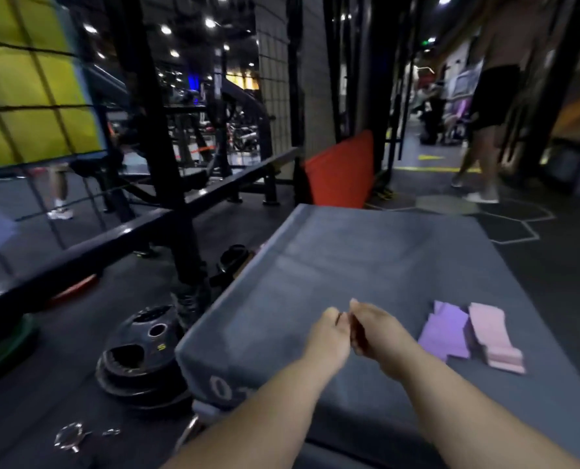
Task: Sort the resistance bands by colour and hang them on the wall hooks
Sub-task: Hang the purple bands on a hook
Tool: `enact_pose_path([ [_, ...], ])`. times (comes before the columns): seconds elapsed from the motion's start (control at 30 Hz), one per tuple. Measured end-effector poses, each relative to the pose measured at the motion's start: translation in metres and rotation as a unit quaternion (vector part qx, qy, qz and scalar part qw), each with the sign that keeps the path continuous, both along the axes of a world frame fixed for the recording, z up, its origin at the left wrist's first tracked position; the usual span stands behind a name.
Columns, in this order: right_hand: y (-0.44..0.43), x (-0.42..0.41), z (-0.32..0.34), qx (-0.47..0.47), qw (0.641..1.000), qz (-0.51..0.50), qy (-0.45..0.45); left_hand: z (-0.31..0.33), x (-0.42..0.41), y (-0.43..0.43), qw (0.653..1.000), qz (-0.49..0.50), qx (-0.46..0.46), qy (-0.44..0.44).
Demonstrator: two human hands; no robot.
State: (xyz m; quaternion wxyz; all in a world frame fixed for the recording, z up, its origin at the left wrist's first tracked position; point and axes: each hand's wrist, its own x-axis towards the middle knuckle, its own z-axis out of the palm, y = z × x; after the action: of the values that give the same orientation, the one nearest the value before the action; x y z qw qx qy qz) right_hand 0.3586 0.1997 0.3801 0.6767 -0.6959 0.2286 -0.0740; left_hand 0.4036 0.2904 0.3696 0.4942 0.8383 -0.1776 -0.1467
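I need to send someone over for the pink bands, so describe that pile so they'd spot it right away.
Find the big grey padded mat lying on the dark gym floor. On its right side sit two small stacks of flat folded bands, touching each other. The pink band stack is the one further right, pale pink, while the purple band stack beside it is lilac.

This is a gym, dim under small ceiling spotlights. Black weight plates lie stacked on the dark rubber floor beside a spring collar, and a black steel rack stands over them with more training machines behind it. A big grey padded mat carries purple and pink resistance bands, an orange pad leans against a post, and someone in shorts and trainers walks by.
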Motion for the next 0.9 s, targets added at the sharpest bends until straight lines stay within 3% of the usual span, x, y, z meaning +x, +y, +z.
enact_pose_path([
  [0.17,-0.056,-0.023,-0.025,0.013,0.989,-0.136,0.062,-0.026,-0.009,-0.056,0.992,-0.086,0.089,0.012],
  [0.23,-0.079,-0.028,-0.040,-0.031,0.978,-0.183,0.099,-0.035,-0.013,-0.073,0.985,-0.113,0.127,0.006],
  [0.4,-0.112,-0.039,-0.059,-0.222,0.929,-0.163,0.248,-0.054,-0.019,-0.105,0.971,-0.152,0.182,0.009],
  [0.47,-0.118,-0.039,-0.067,-0.181,0.929,-0.210,0.245,-0.058,-0.022,-0.112,0.970,-0.159,0.181,0.014],
  [0.53,-0.123,-0.039,-0.075,-0.206,0.917,-0.223,0.260,-0.061,-0.023,-0.119,0.970,-0.164,0.180,0.015],
  [0.73,-0.127,-0.041,-0.075,-0.226,0.918,-0.172,0.277,-0.064,-0.019,-0.129,0.969,-0.159,0.189,0.008],
  [0.9,-0.125,-0.036,-0.065,-0.320,0.870,-0.035,0.375,-0.068,-0.017,-0.127,0.976,-0.133,0.174,-0.005],
])
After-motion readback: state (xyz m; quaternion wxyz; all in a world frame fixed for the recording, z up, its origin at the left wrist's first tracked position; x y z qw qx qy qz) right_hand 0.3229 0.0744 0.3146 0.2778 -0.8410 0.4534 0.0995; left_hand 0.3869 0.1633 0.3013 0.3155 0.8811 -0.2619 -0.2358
